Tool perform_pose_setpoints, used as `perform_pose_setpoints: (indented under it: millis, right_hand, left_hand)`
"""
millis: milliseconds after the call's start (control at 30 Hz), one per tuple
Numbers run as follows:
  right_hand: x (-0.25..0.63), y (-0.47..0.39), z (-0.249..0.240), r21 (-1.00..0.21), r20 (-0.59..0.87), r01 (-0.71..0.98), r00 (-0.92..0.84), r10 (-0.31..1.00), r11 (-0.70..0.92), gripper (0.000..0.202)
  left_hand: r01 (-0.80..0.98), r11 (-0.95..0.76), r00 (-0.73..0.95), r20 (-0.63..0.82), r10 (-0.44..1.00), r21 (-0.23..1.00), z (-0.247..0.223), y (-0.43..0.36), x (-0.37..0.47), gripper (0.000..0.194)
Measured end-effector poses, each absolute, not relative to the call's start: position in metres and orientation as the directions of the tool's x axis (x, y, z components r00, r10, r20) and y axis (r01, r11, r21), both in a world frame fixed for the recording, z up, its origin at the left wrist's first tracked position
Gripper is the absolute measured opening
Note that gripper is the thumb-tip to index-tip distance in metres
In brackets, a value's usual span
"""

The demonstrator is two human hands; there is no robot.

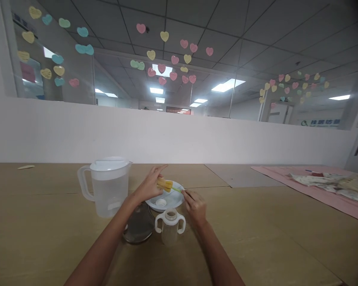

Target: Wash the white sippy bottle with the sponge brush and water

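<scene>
Over a white plate (178, 201), my left hand (149, 186) grips a soft-looking yellow piece (166, 185), perhaps the sponge head of a brush; one finger points outward. A thin green stick (176, 189) runs from the yellow piece to my right hand (194, 204), whose fingers pinch its end. Whether stick and yellow piece are joined I cannot tell. A small white ring-shaped part (161, 202) lies on the plate. Just in front, a clear baby bottle (170, 232) with two white handles stands upright, its mouth uncovered.
Left of my hands stands a clear plastic pitcher (110, 194) with a white lid and handle. A dark round lid or tray (139, 224) lies partly under my left forearm. At the far right, a pink cloth (274, 174) bears crumpled packaging (322, 182). A white wall (173, 139) bounds the table behind.
</scene>
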State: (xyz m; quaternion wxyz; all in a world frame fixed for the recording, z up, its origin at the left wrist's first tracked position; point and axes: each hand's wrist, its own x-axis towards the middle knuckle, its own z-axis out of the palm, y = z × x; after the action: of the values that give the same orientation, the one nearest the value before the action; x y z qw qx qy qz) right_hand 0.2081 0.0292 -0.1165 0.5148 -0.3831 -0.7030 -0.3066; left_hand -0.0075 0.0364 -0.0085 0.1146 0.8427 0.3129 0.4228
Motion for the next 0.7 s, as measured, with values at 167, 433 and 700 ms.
perform_pose_setpoints:
  millis: [167,433,700]
  right_hand:
    - [0.197,0.02,-0.11,0.023,0.99,0.845,-0.095,0.108,0.535,0.028]
    - [0.192,0.02,-0.108,-0.182,0.945,0.857,0.017,0.326,0.482,0.031]
    - [0.192,0.014,-0.103,-0.357,0.888,0.855,0.185,0.421,0.376,0.049]
  left_hand:
    - [0.145,-0.644,0.303,0.586,0.752,0.751,-0.015,0.037,0.001,0.048]
    - [0.391,-0.614,0.333,0.517,0.789,0.686,-0.004,0.018,0.018,0.035]
    - [0.265,-0.633,0.579,0.405,0.708,0.727,0.004,0.019,0.0,0.035]
